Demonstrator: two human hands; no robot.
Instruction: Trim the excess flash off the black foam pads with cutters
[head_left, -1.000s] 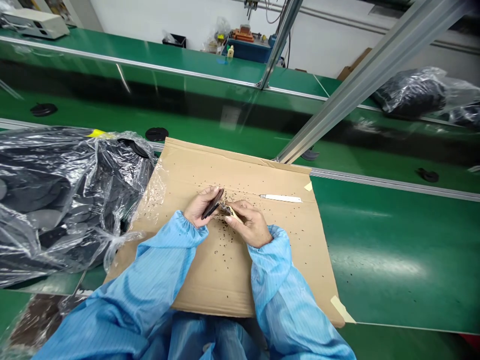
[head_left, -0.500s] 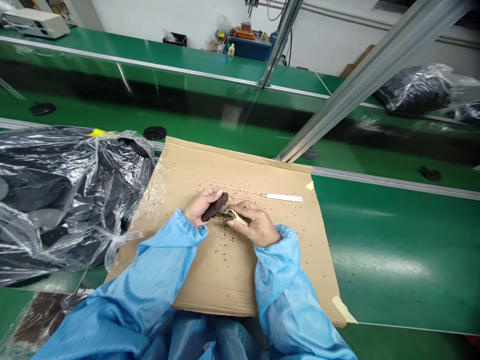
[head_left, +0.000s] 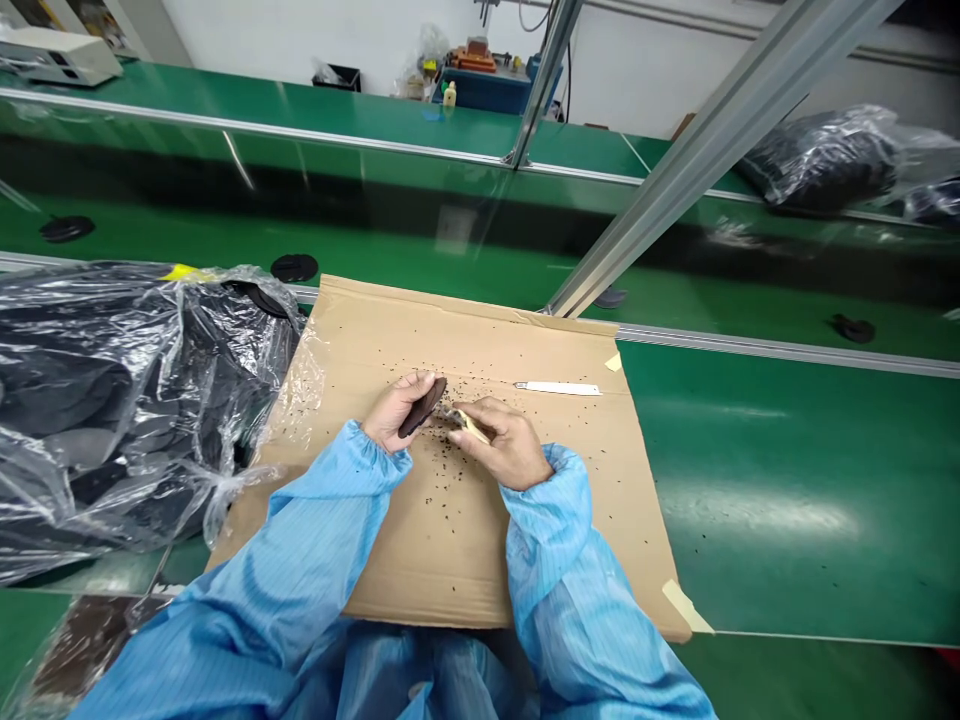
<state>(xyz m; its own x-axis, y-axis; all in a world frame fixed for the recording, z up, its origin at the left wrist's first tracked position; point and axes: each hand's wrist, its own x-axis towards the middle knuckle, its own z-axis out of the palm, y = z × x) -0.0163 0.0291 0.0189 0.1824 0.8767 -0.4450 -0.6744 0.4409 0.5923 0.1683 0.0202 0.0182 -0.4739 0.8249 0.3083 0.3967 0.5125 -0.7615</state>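
Observation:
My left hand (head_left: 391, 412) is closed on the edge of a dark round disc (head_left: 423, 408), held tilted above a sheet of cardboard (head_left: 427, 560). Closed around small nippers (head_left: 472, 428) with cream handles, my right hand (head_left: 511, 446) is just right of the disc. The metal jaws point at the disc's edge; a narrow gap seems to part them. Many tiny black scraps (head_left: 446, 470) are scattered over the cardboard under both hands. Beyond my right hand lies a slim white-handled cutter (head_left: 559, 388).
Left of the cardboard sits a big clear plastic bag (head_left: 150, 400) full of dark discs. A metal post (head_left: 675, 170) slants up behind the cardboard. Single dark discs (head_left: 294, 267) rest on the green belt (head_left: 390, 255) beyond. Green tabletop (head_left: 787, 460) extends to the right.
The disc has turned more edge-on in my left hand. The nippers' jaws have drawn slightly away from it. The whole view has shifted a little.

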